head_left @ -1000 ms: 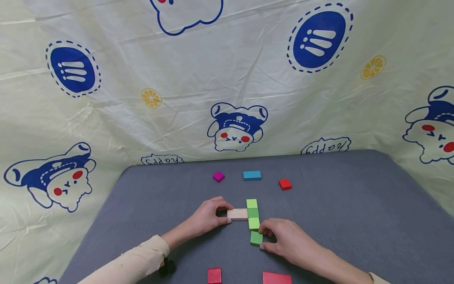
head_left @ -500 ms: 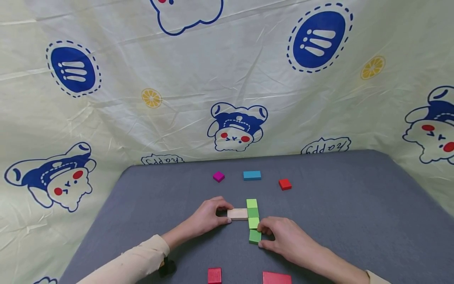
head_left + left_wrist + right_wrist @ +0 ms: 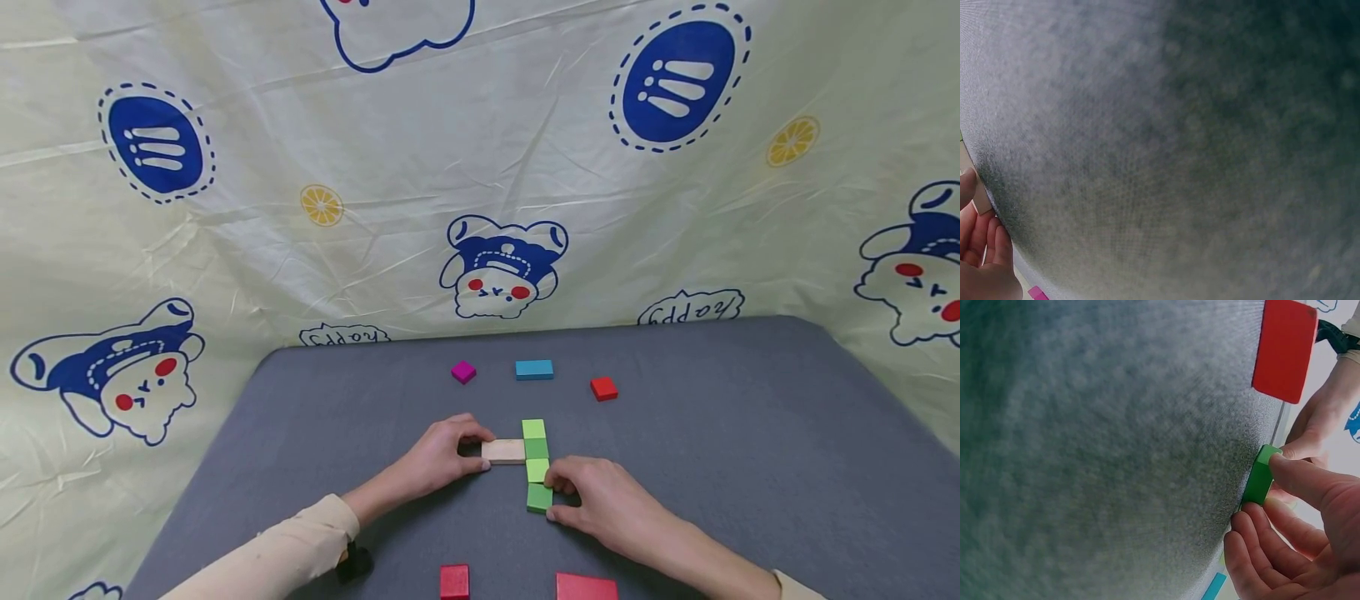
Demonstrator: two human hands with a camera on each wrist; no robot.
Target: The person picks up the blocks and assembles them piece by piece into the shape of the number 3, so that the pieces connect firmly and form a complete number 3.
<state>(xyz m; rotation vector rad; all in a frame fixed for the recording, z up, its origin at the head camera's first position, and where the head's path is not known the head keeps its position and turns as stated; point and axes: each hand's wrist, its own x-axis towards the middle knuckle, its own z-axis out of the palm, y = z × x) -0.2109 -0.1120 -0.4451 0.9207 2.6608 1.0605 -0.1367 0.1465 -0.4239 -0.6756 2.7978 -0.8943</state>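
Observation:
My left hand (image 3: 446,454) pinches the left end of a plain wooden block (image 3: 504,452) between thumb and fingers; the left wrist view catches only part of that block (image 3: 983,199). Against its right end runs a column of square blocks: a light green block (image 3: 533,429) farthest away, then a green block (image 3: 536,448), then another light green block (image 3: 537,470). At the near end lies a darker green block (image 3: 539,497), slightly angled, which my right hand (image 3: 600,496) holds by its right side. In the right wrist view, thumb and fingers grip this green block (image 3: 1259,475).
Beyond the column lie a magenta block (image 3: 463,372), a blue block (image 3: 534,370) and a small red block (image 3: 603,388). Nearer me are a red block (image 3: 454,582) and a wider red block (image 3: 587,587). A printed curtain (image 3: 375,267) hangs behind the grey table (image 3: 712,417).
My right hand has slid the nearest green block a little left and away from me, up to the column's end. The left hand and wooden block have stayed put.

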